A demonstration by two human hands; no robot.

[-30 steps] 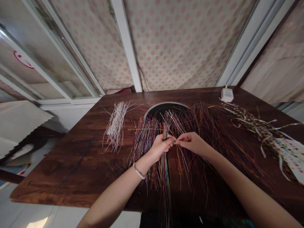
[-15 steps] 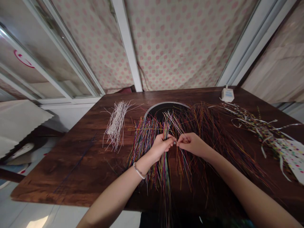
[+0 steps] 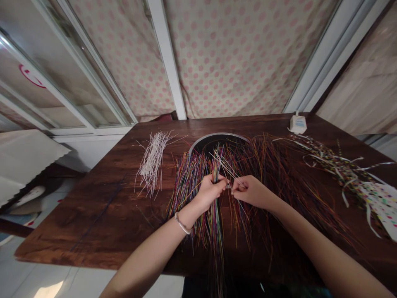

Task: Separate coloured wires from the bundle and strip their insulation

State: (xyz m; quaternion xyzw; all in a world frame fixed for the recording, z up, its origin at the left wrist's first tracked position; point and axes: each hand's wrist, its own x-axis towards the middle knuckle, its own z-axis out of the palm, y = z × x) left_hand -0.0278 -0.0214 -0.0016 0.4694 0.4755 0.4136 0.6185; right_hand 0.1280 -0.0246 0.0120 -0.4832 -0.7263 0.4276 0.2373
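Observation:
My left hand [image 3: 212, 189] is closed round an upright bundle of thin multicoloured wires [image 3: 217, 231], whose ends stick out above and hang below the fist. Just to the right, my right hand [image 3: 248, 190] is closed in a pinch, a small gap away from the left fingertips. A few white wires [image 3: 228, 166] slant from above the bundle down into the right fingers. Beneath and left of my left hand spreads a thick row of coloured wires [image 3: 190, 178]. Under my right hand lie more loose reddish and orange wires [image 3: 279, 178].
A pile of white wires [image 3: 151, 163] lies on the dark wooden table [image 3: 102, 198] at the left. Behind my hands is a round black object with a grey rim [image 3: 198, 142]. A small white box [image 3: 298, 123] and a spotted ribbon heap [image 3: 335, 163] are at the right.
My right hand has shifted slightly right, away from the left fingertips. A yellow wire that lay crosswise left of the bundle no longer shows there. My left hand stays in place.

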